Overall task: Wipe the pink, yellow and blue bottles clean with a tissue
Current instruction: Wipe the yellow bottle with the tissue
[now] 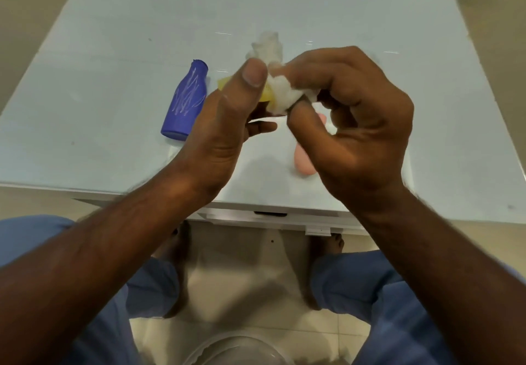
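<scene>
Clear bowl (239, 349): nearest, at the bottom edge, on the tiled floor between the knees; only its upper rim in view.
Trousers (367, 288): blue, covering both legs; bare feet on the floor under the table edge.
Left hand (219, 125): raised above the table front, thumb up and pressed to the yellow bottle, fingers curled behind it; closed around that bottle.
Right hand (353, 120): just beside the left, fingers bent and pinched on the tissue, pushing it against the bottle.
Yellow bottle (266, 95): held off the table between the two hands, mostly hidden; only small yellow patches visible at the left thumb and under the tissue.
Tissue (281, 91): white, crumpled, wrapped over the yellow bottle, one loose end sticking up past the fingers.
Pink bottle (304, 159): lying on the table below the right hand, largely covered by it; orientation hard to tell.
Blue bottle (186, 103): lying on its side on the table, left of the left hand, apart from it, neck pointing away, pale scribble marks on its body.
Table (113, 37): pale glossy top, reaching to the far edge.
</scene>
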Motion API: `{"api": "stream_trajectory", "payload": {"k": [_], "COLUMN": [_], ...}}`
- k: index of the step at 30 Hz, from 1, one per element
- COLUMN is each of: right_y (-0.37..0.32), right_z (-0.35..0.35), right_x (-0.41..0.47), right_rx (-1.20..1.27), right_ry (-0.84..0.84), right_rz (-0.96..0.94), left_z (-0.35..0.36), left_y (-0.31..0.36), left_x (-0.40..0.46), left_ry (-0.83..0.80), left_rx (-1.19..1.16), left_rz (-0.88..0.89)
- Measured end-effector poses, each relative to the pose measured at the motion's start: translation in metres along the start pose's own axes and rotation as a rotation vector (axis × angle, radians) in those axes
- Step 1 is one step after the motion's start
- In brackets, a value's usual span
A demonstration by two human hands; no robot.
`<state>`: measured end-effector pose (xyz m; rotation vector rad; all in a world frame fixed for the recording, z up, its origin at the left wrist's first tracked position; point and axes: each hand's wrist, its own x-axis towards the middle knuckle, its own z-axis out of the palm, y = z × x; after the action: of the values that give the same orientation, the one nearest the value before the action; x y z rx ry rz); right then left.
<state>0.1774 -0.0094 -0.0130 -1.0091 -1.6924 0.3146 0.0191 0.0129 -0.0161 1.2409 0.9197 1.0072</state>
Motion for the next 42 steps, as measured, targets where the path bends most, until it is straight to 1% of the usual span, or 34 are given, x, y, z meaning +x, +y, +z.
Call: {"api": "stream_trajectory", "payload": {"k": [2, 3, 6, 7, 8, 9, 12, 14, 18, 23, 29, 34, 42], "right_y": [-0.004, -0.003, 0.004, 0.007, 0.01, 0.011, 0.003, -0.003, -0.004, 0.0, 0.007, 0.013, 0.013], "right_z": [0.002, 0.005, 0.008, 0.008, 0.007, 0.005, 0.003, 0.003, 0.003, 0.002, 0.002, 0.001, 0.004], "right_x": [-0.001, -0.001, 0.001, 0.002, 0.003, 0.003, 0.002, 0.0, 0.001, 0.001, 0.001, 0.002, 0.003], "right_rx": [0.014, 0.02, 0.022, 0.018, 0.01, -0.006, -0.054, -0.067, -0.088, -0.079, -0.072, -0.087, -0.067], "right_ry": [-0.001, 0.008, 0.058, 0.07, 0.074, 0.067, 0.021, 0.014, 0.028, 0.018, -0.005, -0.006, -0.001], "right_rz": [-0.062, -0.035, 0.174, 0.223, 0.233, 0.208, 0.011, -0.086, -0.155, -0.143, -0.096, -0.04, 0.037], "left_z": [0.0, -0.001, -0.003, -0.003, -0.003, -0.002, -0.001, -0.001, -0.002, -0.004, -0.005, -0.005, -0.005], "left_y": [0.001, 0.001, 0.001, 0.002, 0.002, 0.002, 0.003, 0.004, 0.004, 0.004, 0.008, 0.009, 0.01], "left_x": [0.0, 0.0, 0.0, 0.0, -0.001, -0.001, -0.002, -0.001, 0.0, 0.0, -0.002, -0.003, -0.003], "left_ry": [0.013, 0.02, 0.016, 0.016, 0.016, 0.017, 0.001, 0.012, 0.031, 0.033, -0.029, -0.011, -0.03], "left_rx": [0.029, 0.029, 0.042, 0.05, 0.051, 0.056, 0.068, 0.04, 0.033, 0.014, -0.043, -0.075, -0.103], "left_rz": [-0.001, -0.01, 0.016, 0.03, 0.036, 0.037, 0.018, 0.012, 0.005, -0.031, -0.044, -0.04, -0.018]}}
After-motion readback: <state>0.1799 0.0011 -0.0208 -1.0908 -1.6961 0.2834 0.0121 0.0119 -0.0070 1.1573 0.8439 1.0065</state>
